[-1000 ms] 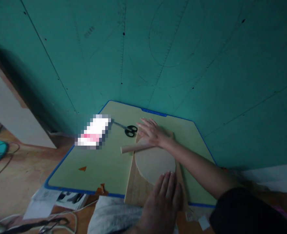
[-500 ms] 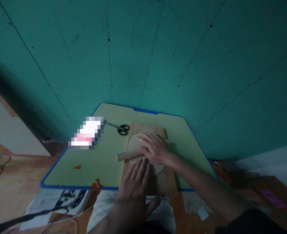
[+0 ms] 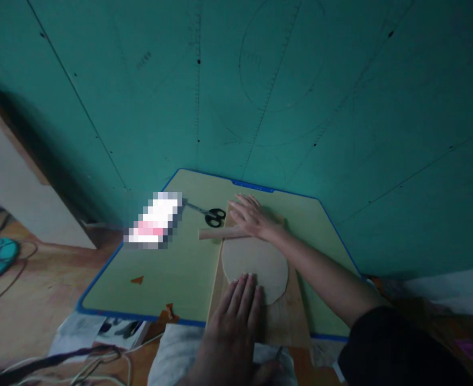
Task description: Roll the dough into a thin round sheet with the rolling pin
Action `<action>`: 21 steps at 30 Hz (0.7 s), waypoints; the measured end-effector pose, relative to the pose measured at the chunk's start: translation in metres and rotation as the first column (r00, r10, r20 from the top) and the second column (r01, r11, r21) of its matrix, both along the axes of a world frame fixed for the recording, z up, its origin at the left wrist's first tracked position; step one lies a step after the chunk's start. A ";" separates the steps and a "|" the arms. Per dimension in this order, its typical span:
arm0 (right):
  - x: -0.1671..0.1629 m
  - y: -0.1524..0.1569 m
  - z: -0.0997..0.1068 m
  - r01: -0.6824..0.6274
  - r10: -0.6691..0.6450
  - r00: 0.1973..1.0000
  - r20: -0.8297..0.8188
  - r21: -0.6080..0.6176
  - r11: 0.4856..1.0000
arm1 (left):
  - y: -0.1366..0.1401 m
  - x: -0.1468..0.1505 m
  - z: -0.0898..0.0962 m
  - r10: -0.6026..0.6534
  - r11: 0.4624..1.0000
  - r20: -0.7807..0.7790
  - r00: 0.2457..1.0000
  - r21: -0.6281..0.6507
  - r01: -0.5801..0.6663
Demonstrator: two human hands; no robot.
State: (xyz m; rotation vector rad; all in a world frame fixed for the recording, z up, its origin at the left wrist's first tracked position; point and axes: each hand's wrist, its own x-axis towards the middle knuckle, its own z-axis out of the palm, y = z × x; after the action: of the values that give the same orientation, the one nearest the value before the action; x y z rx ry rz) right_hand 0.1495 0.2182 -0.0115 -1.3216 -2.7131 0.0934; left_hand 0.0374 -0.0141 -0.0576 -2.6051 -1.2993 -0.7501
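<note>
Scissors (image 3: 214,216) lie left of the board (image 3: 288,321); left hand (image 3: 236,313) rests flat, fingers released, at the dough's (image 3: 256,265) near edge; right hand (image 3: 255,217) presses open-palmed on the pin (image 3: 216,234) at the dough's far edge.

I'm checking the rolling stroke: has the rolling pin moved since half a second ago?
Yes. The rolling pin has moved away from the person, toward the far end of the wooden board. It now lies level with the scissors, under the right hand.
</note>
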 end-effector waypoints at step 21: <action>-0.009 0.012 0.000 -0.078 0.078 0.997 -0.011 -0.015 0.997 | -0.002 0.006 -0.001 0.015 0.996 -0.035 0.999 -0.087 -0.018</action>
State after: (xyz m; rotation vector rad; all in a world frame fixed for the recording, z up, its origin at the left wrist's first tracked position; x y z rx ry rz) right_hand 0.1409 0.2306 -0.0119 -1.2156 -2.7611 0.1285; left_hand 0.0431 -0.0163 -0.0587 -2.6584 -1.3726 -0.6578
